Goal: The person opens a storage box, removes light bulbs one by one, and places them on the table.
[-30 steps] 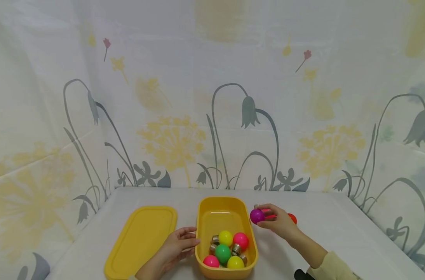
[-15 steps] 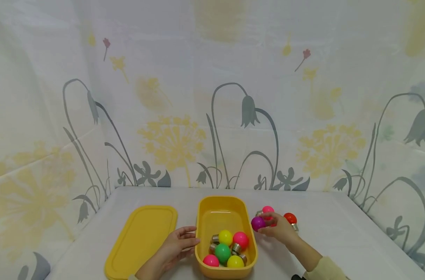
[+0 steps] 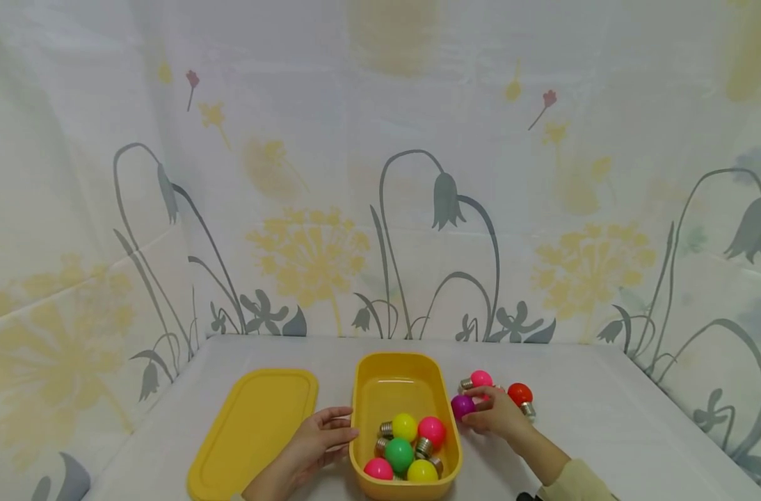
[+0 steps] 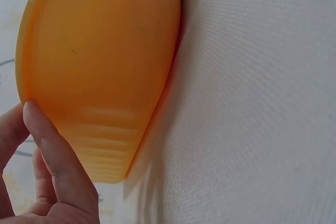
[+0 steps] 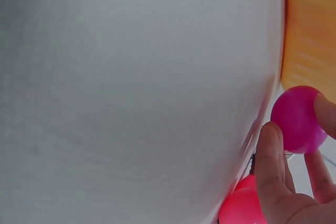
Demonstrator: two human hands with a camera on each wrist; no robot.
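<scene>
The white table [image 3: 574, 417] is bearing everything. At left, the yellow lid [image 3: 252, 431] is lying flat, off the yellow box [image 3: 412, 490], which is standing open at the centre. The work is seemingly running partway: five bulbs [image 3: 405, 427] (two yellow, two pink, one green) are lying in the box's near half, while loose pink bulbs [image 3: 481, 378] and a red bulb [image 3: 519, 394] are lying outside, to its right.

The left hand [image 3: 321, 438] is touching the box's left side, fingers fairly straight, not gripping. The right hand [image 3: 494, 412], its forearm slanting from the near right, is pinching a purple bulb [image 3: 462, 407] between thumb and fingers, holding it outside the box, just beside its right wall.
</scene>
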